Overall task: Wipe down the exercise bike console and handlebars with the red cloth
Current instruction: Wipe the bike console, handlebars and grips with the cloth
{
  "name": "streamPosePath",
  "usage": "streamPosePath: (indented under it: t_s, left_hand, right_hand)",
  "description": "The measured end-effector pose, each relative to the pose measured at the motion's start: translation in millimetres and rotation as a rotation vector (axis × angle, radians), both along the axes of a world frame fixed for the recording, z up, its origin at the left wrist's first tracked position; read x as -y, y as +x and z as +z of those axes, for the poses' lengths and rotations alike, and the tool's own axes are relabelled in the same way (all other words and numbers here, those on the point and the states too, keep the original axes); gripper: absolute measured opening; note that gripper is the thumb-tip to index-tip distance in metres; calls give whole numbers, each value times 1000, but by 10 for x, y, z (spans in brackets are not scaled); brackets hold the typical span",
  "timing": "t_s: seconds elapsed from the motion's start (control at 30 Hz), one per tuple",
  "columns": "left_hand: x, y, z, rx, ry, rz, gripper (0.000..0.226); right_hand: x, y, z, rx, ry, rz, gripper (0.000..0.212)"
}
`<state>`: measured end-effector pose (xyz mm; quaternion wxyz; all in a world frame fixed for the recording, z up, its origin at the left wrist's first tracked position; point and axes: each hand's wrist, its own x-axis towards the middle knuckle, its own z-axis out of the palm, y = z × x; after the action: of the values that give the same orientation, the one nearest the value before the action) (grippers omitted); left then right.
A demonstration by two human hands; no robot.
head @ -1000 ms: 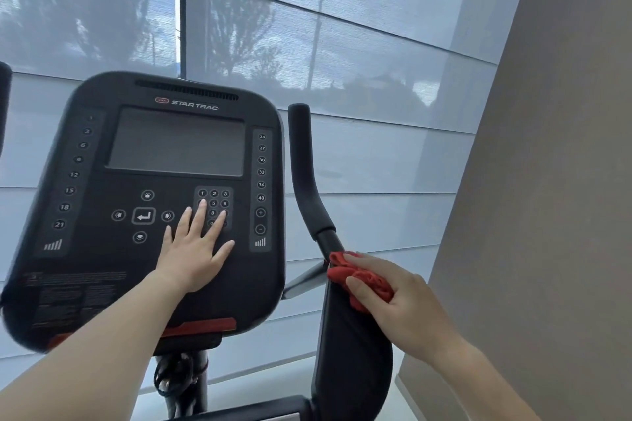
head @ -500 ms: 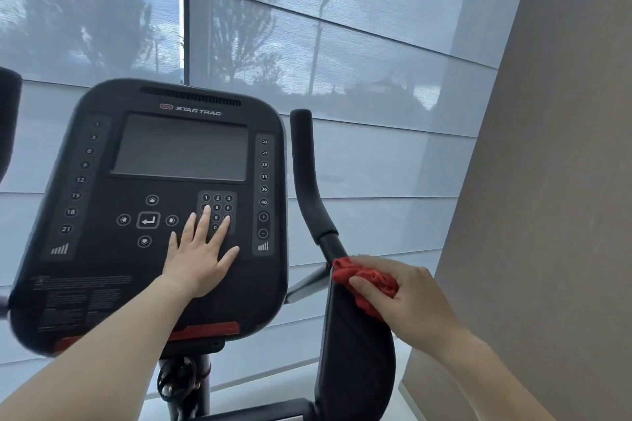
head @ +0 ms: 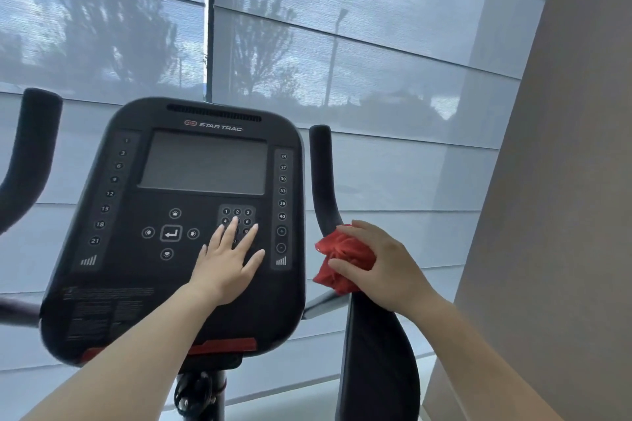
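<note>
The black exercise bike console point(head: 119, 284) fills the left centre, its grey screen dark above a keypad. My left hand point(head: 227, 261) lies flat on the console with straight fingers over the number keys. The red cloth point(head: 337, 256) is bunched around the right handlebar point(head: 323, 178), just below its upright black grip. My right hand point(head: 383, 267) grips the cloth and wraps it round the bar, thumb in front. The left handlebar point(head: 29, 154) curves up at the far left edge.
A window with translucent grey roller blinds point(head: 376, 79) stands close behind the bike. A beige wall point(head: 564, 215) runs along the right side, near the right handlebar. The console post and a coiled cable point(head: 195, 393) drop below the console.
My right hand has slid the red cloth up the right handlebar toward the upright grip. The view has tilted up a little, so the console sits lower. My left hand stays flat on the keypad.
</note>
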<state>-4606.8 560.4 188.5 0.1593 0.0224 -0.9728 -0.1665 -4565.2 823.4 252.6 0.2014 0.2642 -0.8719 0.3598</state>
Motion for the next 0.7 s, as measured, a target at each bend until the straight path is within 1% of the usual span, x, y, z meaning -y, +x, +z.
streamPosePath:
  t_s: [0.07,0.2,0.27,0.33,0.47,0.7]
  left_hand:
    - [-146,22,122,-66,64,-92,56]
    - [-562,170,415,-211,289,-310,54]
    - [-747,258,528,-234,333,-398,52]
    - [-906,341,613,-230,303,-470,51]
    - [-1164,461,695,-239,263,-559,50]
    - [-1412,463,630,-210,166,-539,63]
  right_hand:
    - [-118,46,-15,25,-57,17,43]
    - [-333,150,-97,88,-98,18,49]
    - [-432,183,-109,115,-137,-10,53]
    - [-516,210,-115,121,-154,-30,58]
    - [-637,265,-155,135,-188,-42,53]
    - [-772,265,-192,141,-201,-70,58]
